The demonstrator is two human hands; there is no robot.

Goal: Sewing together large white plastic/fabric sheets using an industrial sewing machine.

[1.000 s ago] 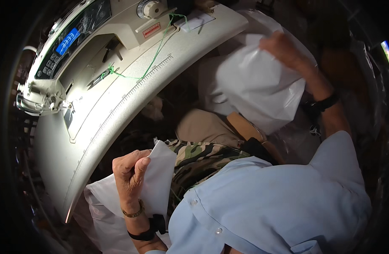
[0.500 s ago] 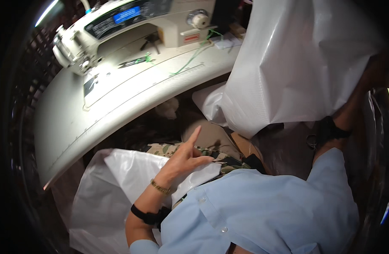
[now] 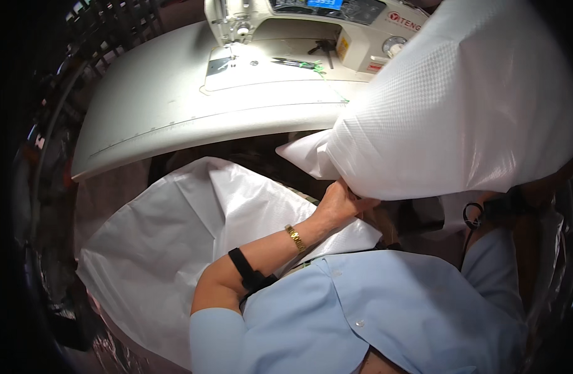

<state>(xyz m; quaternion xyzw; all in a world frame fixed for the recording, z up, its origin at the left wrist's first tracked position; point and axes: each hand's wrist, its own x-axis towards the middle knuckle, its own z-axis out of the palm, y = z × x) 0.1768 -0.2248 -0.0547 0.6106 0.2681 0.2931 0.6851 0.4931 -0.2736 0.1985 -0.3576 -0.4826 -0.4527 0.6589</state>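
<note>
A large white woven plastic sheet hangs bunched and raised at the right, covering part of the sewing machine's bed. My left hand grips its lower edge at the middle, the thumb in front and the fingertips hidden behind the plastic. My right forearm reaches up at the far right, and the hand itself is hidden behind the raised sheet. More white plastic sheeting lies spread over my lap and under my left forearm. Whether both parts are one piece, I cannot tell.
Ahead stands a white sewing machine with a lit display, set in a pale table with a curved look. Thread snips with green thread lie on its bed. A dark grille is at the back left.
My left hand has moved right and up from my lap to the raised sheet's lower edge and closed there. The view has shifted, and the sheeting on my lap shows larger.
</note>
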